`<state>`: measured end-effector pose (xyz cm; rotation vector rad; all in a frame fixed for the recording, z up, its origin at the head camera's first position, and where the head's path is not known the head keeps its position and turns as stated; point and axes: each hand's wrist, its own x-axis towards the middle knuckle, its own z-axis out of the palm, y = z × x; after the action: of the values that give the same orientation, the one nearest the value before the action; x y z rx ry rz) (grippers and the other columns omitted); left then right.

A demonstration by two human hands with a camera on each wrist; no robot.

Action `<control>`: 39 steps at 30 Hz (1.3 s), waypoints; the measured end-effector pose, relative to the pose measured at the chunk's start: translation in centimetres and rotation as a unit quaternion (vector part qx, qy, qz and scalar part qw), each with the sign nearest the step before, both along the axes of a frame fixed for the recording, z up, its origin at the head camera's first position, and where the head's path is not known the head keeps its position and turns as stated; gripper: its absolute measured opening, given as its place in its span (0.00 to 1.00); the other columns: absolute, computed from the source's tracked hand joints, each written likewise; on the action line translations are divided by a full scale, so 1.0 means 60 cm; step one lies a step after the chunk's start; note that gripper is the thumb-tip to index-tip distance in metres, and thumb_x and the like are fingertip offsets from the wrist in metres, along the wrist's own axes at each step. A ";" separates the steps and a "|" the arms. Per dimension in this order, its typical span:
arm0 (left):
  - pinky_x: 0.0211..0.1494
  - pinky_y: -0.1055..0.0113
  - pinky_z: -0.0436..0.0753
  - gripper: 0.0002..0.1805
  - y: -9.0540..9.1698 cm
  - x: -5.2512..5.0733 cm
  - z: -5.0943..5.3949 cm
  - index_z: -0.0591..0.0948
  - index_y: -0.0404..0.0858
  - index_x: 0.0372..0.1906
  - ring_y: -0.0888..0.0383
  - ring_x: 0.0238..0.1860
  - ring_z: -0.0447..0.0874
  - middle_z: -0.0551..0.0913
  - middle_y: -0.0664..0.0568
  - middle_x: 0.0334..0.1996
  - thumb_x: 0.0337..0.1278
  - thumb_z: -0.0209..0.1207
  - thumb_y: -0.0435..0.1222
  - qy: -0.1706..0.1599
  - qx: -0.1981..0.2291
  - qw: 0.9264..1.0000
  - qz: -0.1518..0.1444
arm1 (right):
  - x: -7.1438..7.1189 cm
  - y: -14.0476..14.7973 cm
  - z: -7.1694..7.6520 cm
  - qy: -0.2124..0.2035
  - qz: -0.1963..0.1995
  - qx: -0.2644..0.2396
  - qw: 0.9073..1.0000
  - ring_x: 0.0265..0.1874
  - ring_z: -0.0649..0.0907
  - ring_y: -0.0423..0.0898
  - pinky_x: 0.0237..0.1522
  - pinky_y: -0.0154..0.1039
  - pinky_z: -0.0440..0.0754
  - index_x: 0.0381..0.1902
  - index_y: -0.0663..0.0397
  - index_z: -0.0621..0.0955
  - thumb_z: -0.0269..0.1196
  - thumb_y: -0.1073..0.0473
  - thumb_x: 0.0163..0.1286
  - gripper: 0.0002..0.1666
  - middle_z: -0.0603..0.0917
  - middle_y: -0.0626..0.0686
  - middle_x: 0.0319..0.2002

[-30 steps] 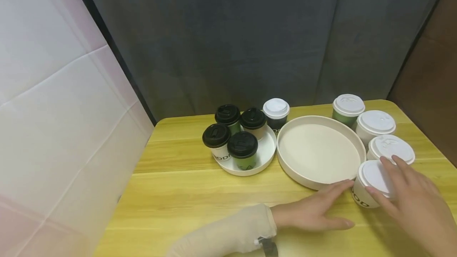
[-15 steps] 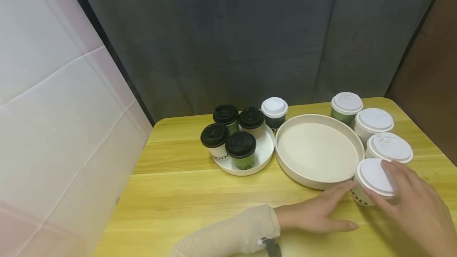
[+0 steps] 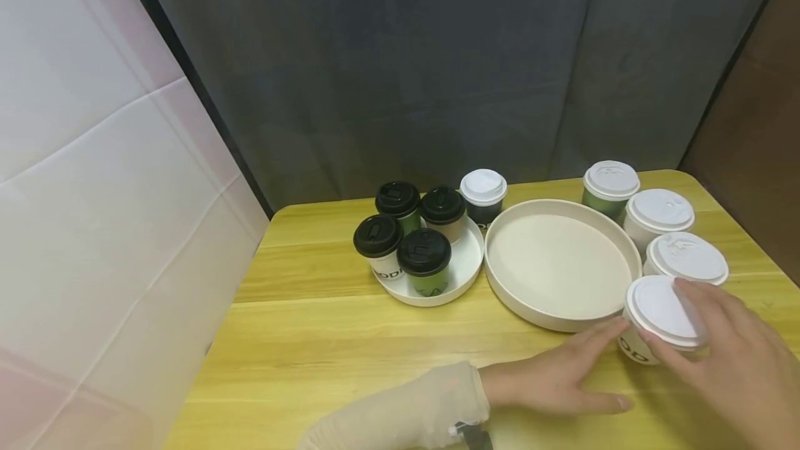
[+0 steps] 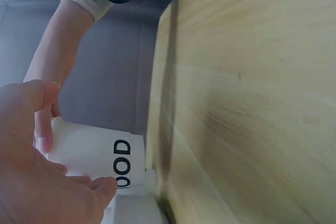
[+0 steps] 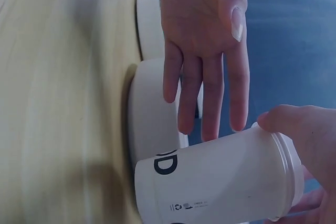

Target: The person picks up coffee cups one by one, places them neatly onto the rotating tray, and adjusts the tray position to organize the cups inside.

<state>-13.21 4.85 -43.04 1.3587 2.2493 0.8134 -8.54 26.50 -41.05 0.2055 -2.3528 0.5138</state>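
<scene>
A white paper coffee cup (image 3: pixel 640 347) with a white lid and dark lettering stands at the right front of the table. My right hand (image 3: pixel 731 346) holds its lid by the rim, thumb on the near side and fingers over the far side. My left hand (image 3: pixel 556 373) reaches in from the left with fingers straight, their tips at the cup's side; whether they touch it I cannot tell. In the right wrist view the left palm (image 5: pixel 205 24) faces the cup (image 5: pixel 220 177). The left wrist view shows the cup's lettered side (image 4: pixel 94 150) beyond the left fingers.
A round cream tray (image 3: pixel 559 262) with nothing on it lies beside the cup. Several white-lidded cups (image 3: pixel 685 259) line its right side. Left of it, a white plate (image 3: pixel 464 273) bears several black-lidded cups (image 3: pixel 424 262). One dark cup with a white lid (image 3: pixel 483 193) stands behind.
The right hand's fingers have drawn together slightly over the lid. The left hand has shifted marginally rightward at the cup's side. The other cups and the tray stay put.
</scene>
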 end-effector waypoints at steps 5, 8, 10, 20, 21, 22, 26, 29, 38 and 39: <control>0.79 0.73 0.49 0.55 -0.011 0.010 0.021 0.25 0.54 0.77 0.63 0.81 0.33 0.29 0.56 0.80 0.68 0.56 0.51 0.006 0.006 1.000 -0.004 | 0.003 -0.017 0.023 0.022 0.000 -0.005 1.000 0.46 0.78 0.70 0.48 0.54 0.72 0.57 0.64 0.79 0.45 0.14 0.57 0.60 0.80 0.69 0.51; 0.79 0.73 0.48 0.55 -0.019 0.014 0.036 0.24 0.53 0.77 0.64 0.80 0.32 0.28 0.57 0.80 0.68 0.55 0.51 0.017 0.010 1.000 -0.004 | 0.005 -0.026 0.039 0.038 0.008 -0.016 0.999 0.44 0.77 0.71 0.63 0.32 0.71 0.55 0.65 0.79 0.47 0.15 0.57 0.59 0.80 0.72 0.50; 0.80 0.73 0.48 0.55 -0.025 0.016 0.044 0.24 0.52 0.77 0.65 0.80 0.31 0.29 0.56 0.81 0.68 0.55 0.51 0.029 0.012 1.000 -0.002 | 0.006 -0.031 0.049 0.050 0.014 -0.021 0.998 0.44 0.77 0.71 0.66 0.16 0.57 0.55 0.66 0.80 0.49 0.16 0.57 0.59 0.80 0.73 0.50; 0.81 0.72 0.46 0.57 -0.059 0.013 0.065 0.26 0.46 0.78 0.62 0.81 0.35 0.35 0.50 0.81 0.66 0.57 0.50 0.102 0.041 0.994 0.016 | -0.003 -0.056 0.093 0.033 0.030 0.002 0.999 0.51 0.78 0.65 0.62 0.12 0.56 0.59 0.59 0.80 0.58 0.22 0.57 0.51 0.82 0.66 0.53; 0.81 0.72 0.47 0.57 -0.062 0.011 0.066 0.26 0.45 0.78 0.61 0.81 0.35 0.35 0.49 0.81 0.66 0.58 0.50 0.107 0.046 0.993 0.019 | -0.007 -0.058 0.095 0.035 0.029 0.005 0.999 0.50 0.79 0.64 0.59 0.15 0.63 0.59 0.58 0.80 0.62 0.25 0.55 0.48 0.82 0.64 0.53; 0.81 0.72 0.47 0.57 -0.065 0.010 0.067 0.26 0.45 0.78 0.61 0.81 0.36 0.36 0.48 0.81 0.65 0.58 0.50 0.113 0.052 0.992 0.022 | -0.010 -0.061 0.097 0.034 0.028 0.010 0.999 0.49 0.80 0.62 0.53 0.21 0.69 0.58 0.56 0.80 0.66 0.28 0.53 0.46 0.83 0.62 0.53; 0.81 0.70 0.50 0.57 -0.078 0.003 0.069 0.27 0.45 0.78 0.60 0.81 0.38 0.37 0.48 0.81 0.65 0.59 0.50 0.124 0.064 0.989 0.039 | -0.025 -0.074 0.102 0.033 0.022 0.017 0.999 0.46 0.81 0.59 0.31 0.46 0.71 0.56 0.53 0.81 0.74 0.41 0.41 0.43 0.83 0.58 0.52; 0.81 0.69 0.52 0.57 -0.087 -0.002 0.069 0.28 0.45 0.78 0.58 0.81 0.39 0.38 0.48 0.81 0.65 0.59 0.50 0.129 0.065 0.988 0.056 | -0.036 -0.087 0.105 0.025 0.026 0.013 0.999 0.46 0.81 0.58 0.27 0.58 0.74 0.56 0.54 0.81 0.75 0.45 0.39 0.43 0.83 0.58 0.52; 0.81 0.64 0.55 0.55 -0.112 -0.019 0.062 0.30 0.43 0.79 0.57 0.82 0.38 0.37 0.48 0.81 0.66 0.57 0.50 0.125 0.068 0.984 0.104 | -0.080 -0.126 0.101 0.010 0.052 -0.006 0.999 0.51 0.81 0.58 0.33 0.59 0.76 0.56 0.54 0.80 0.78 0.49 0.37 0.43 0.82 0.58 0.55; 0.81 0.64 0.55 0.55 -0.115 -0.021 0.061 0.30 0.43 0.79 0.57 0.82 0.39 0.37 0.48 0.81 0.66 0.57 0.50 0.124 0.068 0.984 0.111 | -0.086 -0.129 0.099 0.010 0.054 -0.007 0.998 0.52 0.81 0.57 0.33 0.59 0.77 0.56 0.54 0.80 0.78 0.49 0.37 0.43 0.82 0.58 0.55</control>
<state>-14.50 -2.05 -39.38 1.3507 2.6170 0.9323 -13.69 18.73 -35.12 0.3316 -2.3278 0.5769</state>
